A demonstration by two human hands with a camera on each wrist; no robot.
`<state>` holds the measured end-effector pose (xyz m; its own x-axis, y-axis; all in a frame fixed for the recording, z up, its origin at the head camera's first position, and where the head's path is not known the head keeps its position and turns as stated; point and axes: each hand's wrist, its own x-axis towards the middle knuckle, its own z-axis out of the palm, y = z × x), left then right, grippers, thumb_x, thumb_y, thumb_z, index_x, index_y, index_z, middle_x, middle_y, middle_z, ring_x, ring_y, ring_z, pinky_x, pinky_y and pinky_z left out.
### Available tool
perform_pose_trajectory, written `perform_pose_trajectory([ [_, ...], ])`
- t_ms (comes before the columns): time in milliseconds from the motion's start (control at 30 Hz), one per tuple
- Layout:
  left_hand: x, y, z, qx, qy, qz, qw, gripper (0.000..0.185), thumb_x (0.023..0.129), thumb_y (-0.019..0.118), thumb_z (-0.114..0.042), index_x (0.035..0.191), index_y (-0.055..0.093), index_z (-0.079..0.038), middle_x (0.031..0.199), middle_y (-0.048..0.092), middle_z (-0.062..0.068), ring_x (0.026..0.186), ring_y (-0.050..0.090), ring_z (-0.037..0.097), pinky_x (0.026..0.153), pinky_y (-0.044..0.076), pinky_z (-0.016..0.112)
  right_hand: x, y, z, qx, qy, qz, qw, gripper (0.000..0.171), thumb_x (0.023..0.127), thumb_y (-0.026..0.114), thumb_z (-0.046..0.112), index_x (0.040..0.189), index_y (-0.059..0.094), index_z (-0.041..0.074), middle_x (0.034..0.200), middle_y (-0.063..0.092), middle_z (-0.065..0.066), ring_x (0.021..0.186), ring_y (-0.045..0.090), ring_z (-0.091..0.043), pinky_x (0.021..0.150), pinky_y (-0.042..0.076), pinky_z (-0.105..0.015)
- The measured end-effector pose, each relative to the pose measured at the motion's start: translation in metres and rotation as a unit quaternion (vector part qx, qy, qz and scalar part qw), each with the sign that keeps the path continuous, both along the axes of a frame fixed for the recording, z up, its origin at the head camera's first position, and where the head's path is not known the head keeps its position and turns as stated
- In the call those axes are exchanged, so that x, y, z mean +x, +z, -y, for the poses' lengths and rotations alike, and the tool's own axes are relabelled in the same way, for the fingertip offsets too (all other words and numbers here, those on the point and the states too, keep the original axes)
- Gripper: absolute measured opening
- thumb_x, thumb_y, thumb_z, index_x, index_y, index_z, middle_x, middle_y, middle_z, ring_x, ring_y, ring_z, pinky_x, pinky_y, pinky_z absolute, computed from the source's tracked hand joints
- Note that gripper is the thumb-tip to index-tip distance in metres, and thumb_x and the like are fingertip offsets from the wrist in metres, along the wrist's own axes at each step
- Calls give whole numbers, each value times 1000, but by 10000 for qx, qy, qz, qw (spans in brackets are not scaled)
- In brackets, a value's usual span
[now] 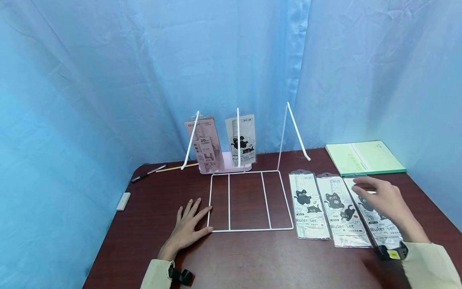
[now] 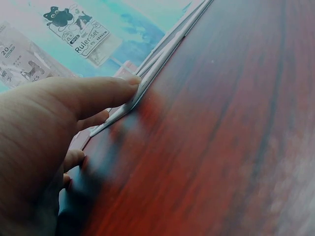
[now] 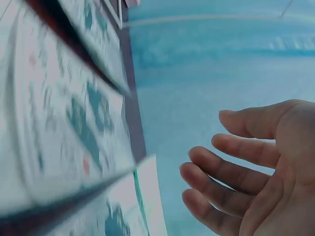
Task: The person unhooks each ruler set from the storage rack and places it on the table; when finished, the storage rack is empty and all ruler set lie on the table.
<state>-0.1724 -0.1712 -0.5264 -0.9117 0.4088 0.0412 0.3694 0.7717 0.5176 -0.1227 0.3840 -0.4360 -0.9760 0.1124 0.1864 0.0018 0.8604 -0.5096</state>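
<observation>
Head view: a white wire rack [image 1: 252, 172] stands on the dark brown table [image 1: 274, 257], its barred base flat, its prongs slanting upward. A pink packet [image 1: 213, 134] is at the left prong and an upright Ruler-set packet [image 1: 247, 134] at the middle one. Three flat Ruler-set packets [image 1: 343, 216], white with black cat prints, lie side by side right of the rack. The left hand [image 1: 187, 229] is laid palm down, fingers spread, thumb and index at the rack's left edge. The right hand [image 1: 388, 200] is above the rightmost flat packet, fingers bent, thumb parted from them.

Left wrist view: thumb tip on the rack's wire; the other fingers partly hidden.

Right wrist view: flat packets blurred at left; fingers loosely curved and slightly separated, apart from the packets.
</observation>
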Motion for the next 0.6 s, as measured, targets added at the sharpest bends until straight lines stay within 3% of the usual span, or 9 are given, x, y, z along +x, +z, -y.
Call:
perform_pose_trajectory([
  [167,0,0,0,-47,25,-12,10000,67,90,67,-52,149,49,-27,167,24,16,157,10,43,119,4,72,-16,1,27,-334,531,-125,9980,40,98,65,27,127,65,-1,117,70,-28,104,68,-48,70,56,-32],
  [233,0,0,0,-55,38,-20,10000,67,89,67,-53,149,50,-27,167,24,16,157,11,43,119,4,72,-22,1,38,-543,745,-118,9957,39,98,66,27,127,65,1,118,71,-25,102,72,-37,73,55,-25],
  [300,0,0,0,-58,36,-22,10000,67,89,67,-53,149,50,-27,167,24,16,157,11,43,119,4,72,-28,1,50,-806,949,-48,9922,39,98,66,26,128,65,2,118,72,-23,99,73,-17,75,53,-18],
  [367,0,0,0,-34,31,-36,10000,67,89,67,-52,149,50,-27,167,25,16,157,11,43,119,4,72,-35,2,62,-1009,1108,61,9887,40,98,65,27,130,64,3,119,72,-21,97,67,2,78,52,-17],
  [433,-1,0,0,-18,22,-41,10000,67,89,67,-52,149,50,-27,167,25,16,157,11,43,118,4,72,-42,2,74,-1116,1257,115,9857,41,98,66,28,131,63,4,119,72,-20,95,62,11,80,52,-16],
  [500,-1,0,0,-21,18,-46,10000,67,89,67,-52,149,50,-27,167,25,16,157,11,43,118,4,72,-49,2,85,-1253,1392,188,9821,42,98,66,28,132,62,4,120,72,-19,96,64,9,82,53,-17],
  [600,-1,-1,-1,-52,11,-52,10000,67,89,67,-52,149,50,-27,167,25,16,156,11,43,118,4,72,-59,2,102,-1350,1667,94,9767,42,98,66,25,133,61,3,122,71,-20,101,72,-14,83,56,-19],
])
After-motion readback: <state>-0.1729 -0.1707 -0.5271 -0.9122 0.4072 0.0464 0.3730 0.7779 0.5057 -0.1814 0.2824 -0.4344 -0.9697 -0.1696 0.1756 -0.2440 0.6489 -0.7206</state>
